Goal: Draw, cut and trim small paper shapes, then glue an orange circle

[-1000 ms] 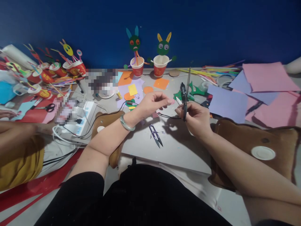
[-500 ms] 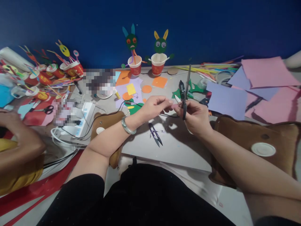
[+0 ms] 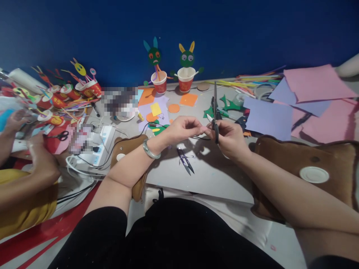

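One pink paper scrap (image 3: pixel 204 129), seemingly light, easily creased and best taken by its edge, sat between your hands, left hand (image 3: pixel 182 129) pinching it, right hand (image 3: pixel 233 139) gripping scissors (image 3: pixel 216 133), snips (image 3: pixel 185 160) on the table (image 3: pixel 218 186) below.

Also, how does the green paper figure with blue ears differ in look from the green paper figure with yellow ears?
The blue-eared green paper figure has orange eyes; the yellow-eared green paper figure has pale lilac ones. The blue-eared one shows a small pinkish mouth; on the yellow-eared one, no mouth can be made out. Both have a round green head, upright ears and a red-and-white paper cup below.
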Tool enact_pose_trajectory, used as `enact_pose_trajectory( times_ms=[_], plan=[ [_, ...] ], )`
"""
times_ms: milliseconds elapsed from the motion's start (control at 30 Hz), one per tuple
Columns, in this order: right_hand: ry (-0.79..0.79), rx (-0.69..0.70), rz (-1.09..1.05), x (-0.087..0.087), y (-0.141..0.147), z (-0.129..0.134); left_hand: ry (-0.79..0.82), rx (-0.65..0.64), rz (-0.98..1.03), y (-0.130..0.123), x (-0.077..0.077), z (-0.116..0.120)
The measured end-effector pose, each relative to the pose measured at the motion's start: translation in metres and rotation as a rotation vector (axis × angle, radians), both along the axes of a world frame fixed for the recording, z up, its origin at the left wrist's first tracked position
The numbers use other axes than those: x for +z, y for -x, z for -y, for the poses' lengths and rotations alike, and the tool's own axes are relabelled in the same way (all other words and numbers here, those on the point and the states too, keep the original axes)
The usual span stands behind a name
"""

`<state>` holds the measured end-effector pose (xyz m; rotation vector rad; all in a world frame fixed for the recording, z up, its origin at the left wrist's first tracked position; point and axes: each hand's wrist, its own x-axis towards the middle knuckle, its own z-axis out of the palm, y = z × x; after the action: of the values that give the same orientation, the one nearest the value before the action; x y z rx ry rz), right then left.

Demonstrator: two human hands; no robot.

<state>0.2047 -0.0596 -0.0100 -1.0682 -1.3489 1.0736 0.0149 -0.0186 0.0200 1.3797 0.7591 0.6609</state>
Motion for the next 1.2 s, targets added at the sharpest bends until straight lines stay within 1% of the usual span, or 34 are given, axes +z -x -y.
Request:
enact_pose_trajectory(
  times_ms=[100,267,333,433,500,600,767,900,1000,1200],
  plan=[
    [-0.013,0.004,0.002,0.001,0.0,-0.001,-0.005,0.005,0.001,0.001,0.0,0.0],
    [-0.036,-0.004,-0.012,0.002,-0.003,-0.002,0.059,0.162,-0.001,0.0,0.005,0.007],
    [-0.069,0.031,0.023,0.002,-0.006,-0.002,0.073,0.214,0.046,-0.001,0.007,0.01],
    [-0.119,0.139,0.119,0.0,-0.008,0.001,0.066,0.26,0.17,-0.003,0.009,0.013],
    [-0.13,0.211,0.166,-0.001,-0.009,0.002,0.074,0.27,0.241,-0.005,0.01,0.015],
    [-0.1,0.284,0.202,-0.003,-0.009,0.004,0.102,0.272,0.304,-0.007,0.012,0.018],
    [-0.025,0.351,0.234,-0.004,-0.008,0.006,0.127,0.248,0.372,-0.009,0.011,0.023],
    [-0.003,0.355,0.229,-0.006,-0.008,0.007,0.155,0.255,0.385,-0.011,0.006,0.022],
    [0.018,0.35,0.229,-0.007,-0.009,0.007,0.145,0.265,0.381,-0.011,0.003,0.019],
    [0.051,0.347,0.233,-0.006,-0.01,0.007,0.156,0.269,0.376,-0.009,0.004,0.016]
  ],
)
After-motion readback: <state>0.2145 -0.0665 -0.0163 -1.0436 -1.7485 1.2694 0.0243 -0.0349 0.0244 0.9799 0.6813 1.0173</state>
